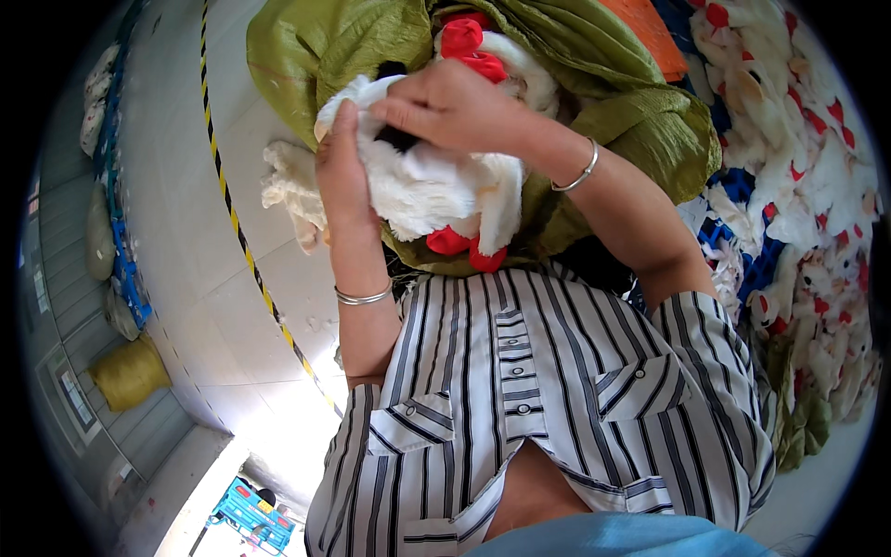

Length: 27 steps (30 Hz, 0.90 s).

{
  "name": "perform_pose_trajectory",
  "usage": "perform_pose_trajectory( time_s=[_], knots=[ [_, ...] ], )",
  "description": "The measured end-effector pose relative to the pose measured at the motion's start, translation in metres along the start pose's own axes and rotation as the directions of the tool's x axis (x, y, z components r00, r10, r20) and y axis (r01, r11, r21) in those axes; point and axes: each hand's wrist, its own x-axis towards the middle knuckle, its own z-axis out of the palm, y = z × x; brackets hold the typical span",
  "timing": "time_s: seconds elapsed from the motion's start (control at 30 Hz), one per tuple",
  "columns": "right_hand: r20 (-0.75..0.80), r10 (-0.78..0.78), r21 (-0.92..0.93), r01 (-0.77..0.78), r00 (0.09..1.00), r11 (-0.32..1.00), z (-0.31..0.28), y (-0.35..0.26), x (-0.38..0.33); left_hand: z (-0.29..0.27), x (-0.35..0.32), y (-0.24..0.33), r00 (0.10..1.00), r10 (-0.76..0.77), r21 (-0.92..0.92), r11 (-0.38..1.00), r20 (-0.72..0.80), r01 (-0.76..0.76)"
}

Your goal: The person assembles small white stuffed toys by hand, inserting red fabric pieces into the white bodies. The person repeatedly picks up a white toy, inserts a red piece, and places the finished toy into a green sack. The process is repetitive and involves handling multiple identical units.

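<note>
A white fluffy plush toy skin (408, 200) with a black patch and red ends hangs limp between my hands, above an olive-green sack. My left hand (343, 176) grips its left edge, thumb up along the fabric. Over its top, my right hand (455, 104) is closed with thumb and fingers pinched at the fabric near the black patch; the fingertips are partly hidden. Behind the right hand, more white plush with red parts (462, 39) lies in the mouth of the green sack (325, 46). Another cream plush piece (290, 186) sits left of my left wrist.
A large heap of white and red plush skins (789, 186) lies at the right, by blue crate-like mesh (766, 265). An orange sheet (647, 32) is at the back. Black-yellow tape (232, 209) runs along the pale floor. A yellow sack (130, 373) stands far left.
</note>
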Motion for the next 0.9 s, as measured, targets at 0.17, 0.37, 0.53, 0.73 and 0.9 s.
perform_pose_trajectory(
  time_s=[0.17, 0.37, 0.53, 0.73, 0.9],
  knots=[
    [0.005, 0.367, 0.058, -0.366, 0.930, 0.929, -0.027, 0.011, 0.008, -0.022, -0.002, 0.010, 0.999, -0.001, -0.196, 0.981, 0.041, 0.009],
    [0.184, 0.326, 0.095, -0.347, 0.927, 0.933, 0.008, 0.015, -0.003, -0.023, -0.009, 0.011, 0.998, 0.056, -0.225, 0.973, 0.029, -0.048],
    [0.240, 0.327, 0.165, -0.371, 0.914, 0.914, 0.004, 0.009, -0.005, -0.020, -0.012, 0.009, 0.998, 0.058, -0.267, 0.962, 0.017, -0.051],
    [0.285, 0.330, 0.349, -0.418, 0.900, 0.839, 0.006, 0.000, -0.010, -0.015, -0.016, 0.001, 0.997, 0.082, -0.052, 0.995, -0.014, -0.083],
    [0.361, 0.412, 0.465, -0.544, 0.837, 0.698, 0.009, -0.005, -0.015, -0.015, -0.013, -0.018, 0.993, 0.114, -0.063, 0.991, -0.022, -0.115]
  ],
)
